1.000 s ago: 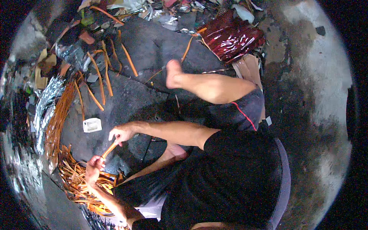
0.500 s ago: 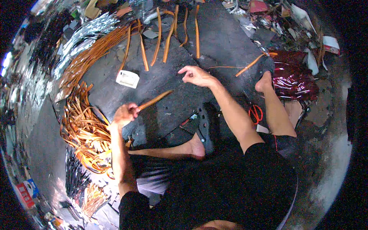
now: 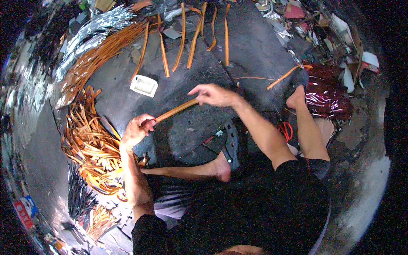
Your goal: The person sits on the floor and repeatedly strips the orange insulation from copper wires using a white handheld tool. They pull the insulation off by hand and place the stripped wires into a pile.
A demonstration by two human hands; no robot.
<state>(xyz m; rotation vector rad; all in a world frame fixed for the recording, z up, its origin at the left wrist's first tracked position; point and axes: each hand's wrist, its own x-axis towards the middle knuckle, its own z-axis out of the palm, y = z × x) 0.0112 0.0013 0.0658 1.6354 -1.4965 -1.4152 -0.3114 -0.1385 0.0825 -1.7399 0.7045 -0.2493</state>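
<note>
My left hand (image 3: pixel 139 129) is closed on the near end of an orange strip (image 3: pixel 176 111), which looks like a piece of cable sheathing. The strip slants up to the right above the dark floor. At its far end is my right hand (image 3: pixel 216 95), with the index finger stretched out past the strip and the other fingers curled at its tip. A pile of similar orange strips (image 3: pixel 91 144) lies beside my left forearm. Several more strips, one of them a long strip (image 3: pixel 227 36), are laid out in a spaced row beyond my hands.
A white rectangular tray (image 3: pixel 143 86) sits on the floor ahead of my left hand. A long orange bundle (image 3: pixel 102 53) and silvery strands (image 3: pixel 95 34) lie at the far left. Dark red plastic sheeting (image 3: pixel 327 91) is by my right foot, with an orange-red cord loop (image 3: pixel 285 131) nearer.
My right hand has come down and slightly left to the strip's far end. The strip stays in my left hand, and the whole view has shifted a little.
</note>
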